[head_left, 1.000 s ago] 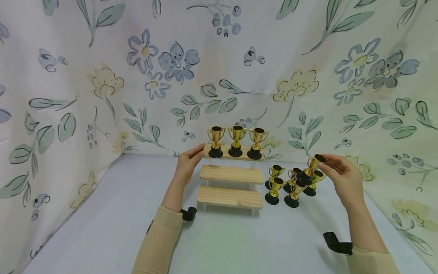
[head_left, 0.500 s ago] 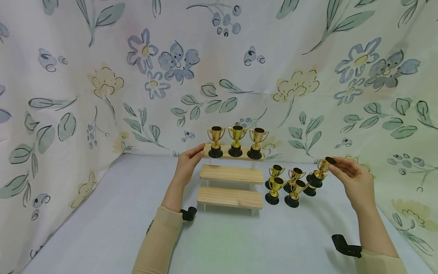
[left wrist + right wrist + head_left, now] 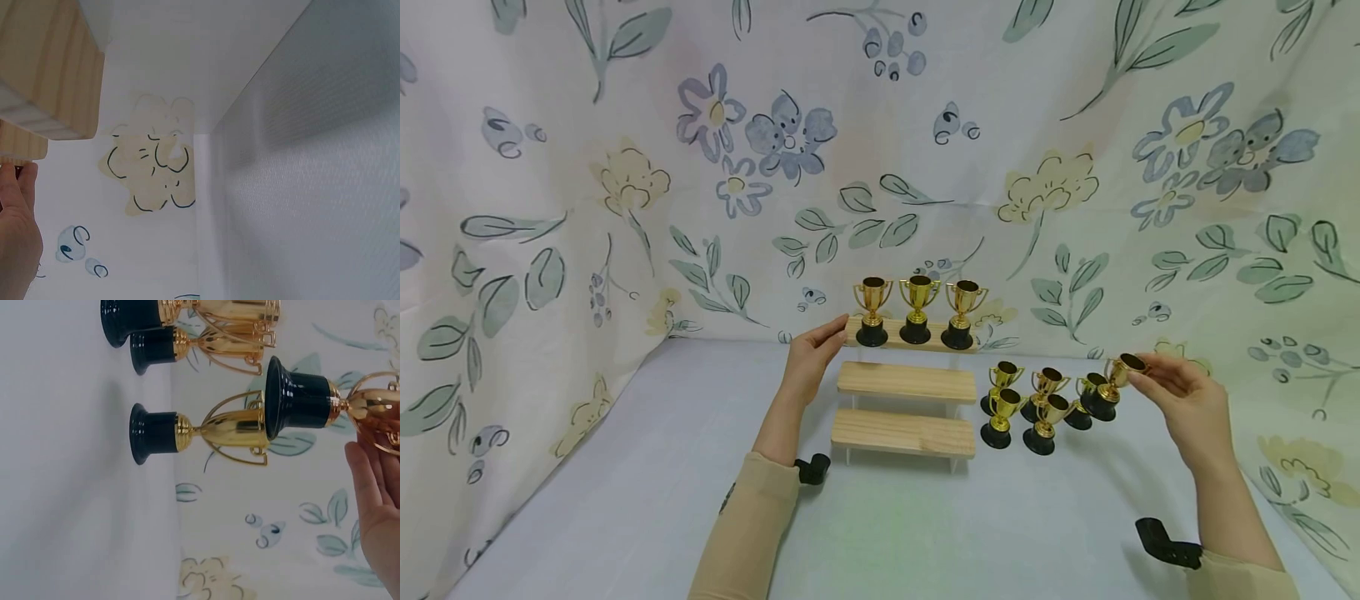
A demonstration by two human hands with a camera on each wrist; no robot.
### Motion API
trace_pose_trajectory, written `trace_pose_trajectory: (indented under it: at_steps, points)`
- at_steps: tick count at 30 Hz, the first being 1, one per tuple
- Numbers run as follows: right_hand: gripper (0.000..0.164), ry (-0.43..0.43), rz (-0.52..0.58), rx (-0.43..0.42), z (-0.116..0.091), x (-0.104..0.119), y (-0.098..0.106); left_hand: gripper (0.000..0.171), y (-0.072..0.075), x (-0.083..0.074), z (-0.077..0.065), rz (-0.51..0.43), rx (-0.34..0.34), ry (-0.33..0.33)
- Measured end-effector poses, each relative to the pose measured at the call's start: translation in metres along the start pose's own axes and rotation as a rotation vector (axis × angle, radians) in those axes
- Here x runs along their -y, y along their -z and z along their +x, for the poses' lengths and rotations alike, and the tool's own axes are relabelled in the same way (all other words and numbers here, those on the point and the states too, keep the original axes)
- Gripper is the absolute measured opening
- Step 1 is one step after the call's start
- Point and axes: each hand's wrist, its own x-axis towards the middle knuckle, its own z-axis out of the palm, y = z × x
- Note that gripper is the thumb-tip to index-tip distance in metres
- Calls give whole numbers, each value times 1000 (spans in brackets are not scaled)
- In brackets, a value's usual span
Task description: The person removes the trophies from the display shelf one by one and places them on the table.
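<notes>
In the head view, my left hand (image 3: 811, 358) grips the left end of the top wooden shelf (image 3: 894, 333) of a three-step stand. Three gold trophies stand in a row on that shelf, including the middle trophy (image 3: 917, 298). My right hand (image 3: 1195, 408) holds a gold trophy (image 3: 306, 401) by its cup. Its black base is off the table and tilts slightly. Close to it is a standing trophy (image 3: 231, 430), partly hidden in the head view. Left fingers (image 3: 14, 190) show at the board's edge in the left wrist view, partly cut off.
Several more trophies, such as the front one (image 3: 1049, 423), stand on the white table (image 3: 880, 533) right of the stand. The middle shelf (image 3: 907, 381) and bottom shelf (image 3: 902, 431) are bare wood. Floral cloth (image 3: 880, 133) hangs behind and at both sides.
My right hand has moved to the right with the trophy, then slightly down, uncovering more of the standing trophy behind it. The left hand stays at the top shelf.
</notes>
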Motion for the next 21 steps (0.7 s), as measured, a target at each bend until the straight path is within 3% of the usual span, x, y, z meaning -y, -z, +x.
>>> trace_pose_trajectory:
  at_steps: [3,11,21]
  points:
    - [37,5,-39,38,-1,-3,1,44,0,0,0,3,-2,-4]
    - [40,-76,-99,128,-4,-11,7,44,0,-1,-1,-17,8,-16]
    - [36,-83,-79,182,-4,-26,6,44,0,0,0,-12,2,-9]
